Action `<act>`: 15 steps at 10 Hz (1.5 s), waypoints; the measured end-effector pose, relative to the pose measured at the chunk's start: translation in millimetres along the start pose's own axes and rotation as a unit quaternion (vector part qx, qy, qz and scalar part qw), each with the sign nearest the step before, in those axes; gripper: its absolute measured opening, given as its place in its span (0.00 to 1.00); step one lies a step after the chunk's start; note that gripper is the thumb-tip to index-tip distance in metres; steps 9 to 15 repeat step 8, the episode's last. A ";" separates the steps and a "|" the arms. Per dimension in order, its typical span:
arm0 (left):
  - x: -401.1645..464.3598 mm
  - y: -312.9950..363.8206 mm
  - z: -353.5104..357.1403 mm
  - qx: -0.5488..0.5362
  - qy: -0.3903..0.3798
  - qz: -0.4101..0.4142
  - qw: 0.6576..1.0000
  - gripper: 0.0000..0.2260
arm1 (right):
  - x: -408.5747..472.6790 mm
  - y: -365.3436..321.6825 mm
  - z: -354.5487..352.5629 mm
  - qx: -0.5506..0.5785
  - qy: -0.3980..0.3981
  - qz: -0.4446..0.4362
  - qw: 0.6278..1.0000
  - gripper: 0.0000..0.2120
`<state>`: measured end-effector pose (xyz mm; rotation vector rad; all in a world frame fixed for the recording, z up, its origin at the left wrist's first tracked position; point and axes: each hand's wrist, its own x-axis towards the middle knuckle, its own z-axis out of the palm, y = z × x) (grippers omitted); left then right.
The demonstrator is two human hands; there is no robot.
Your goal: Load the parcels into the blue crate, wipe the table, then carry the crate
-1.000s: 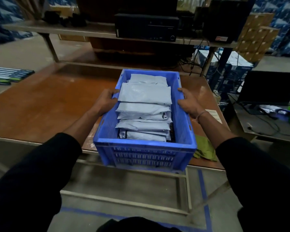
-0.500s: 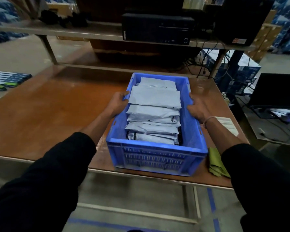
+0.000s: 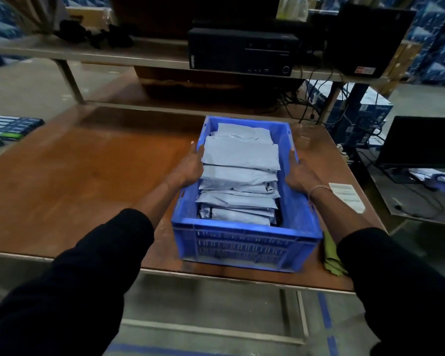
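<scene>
Since a second ago the blue crate has gone from overhanging the near edge of the bench to sitting fully on it, near edge just inside the lip. My left hand grips the left rim and my right hand the right rim, fingers curled over the long walls about midway along. Grey parcels lie overlapped down its length, filling it nearly to the rim.

I judge the crate stiff, a ribbed moulded plastic that won't flex, and moderately heavy with this load. The mailers look slick and soft, so they may slide if I tilt it. A handle slot shows in the left wall; there is probably a matching one on the right, though my arm hides it. A green cloth lies just right of the crate.
</scene>
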<state>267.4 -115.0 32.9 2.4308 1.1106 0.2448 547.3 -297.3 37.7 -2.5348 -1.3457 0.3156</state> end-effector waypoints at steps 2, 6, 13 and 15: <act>3.2 -2.3 5.0 -0.009 0.027 0.002 1.000 0.27 | 3.0 1.0 2.8 0.004 0.019 0.000 1.000 0.40; -5.5 4.4 1.9 0.015 0.037 0.000 0.999 0.27 | -3.3 -4.6 -3.4 0.026 0.007 0.014 1.000 0.39; -6.5 10.9 -16.0 0.083 0.053 0.021 0.995 0.23 | -3.3 -4.9 -18.4 0.066 0.006 0.010 0.998 0.39; -6.5 10.9 -16.0 0.083 0.053 0.021 0.995 0.23 | -3.3 -4.9 -18.4 0.066 0.006 0.010 0.998 0.39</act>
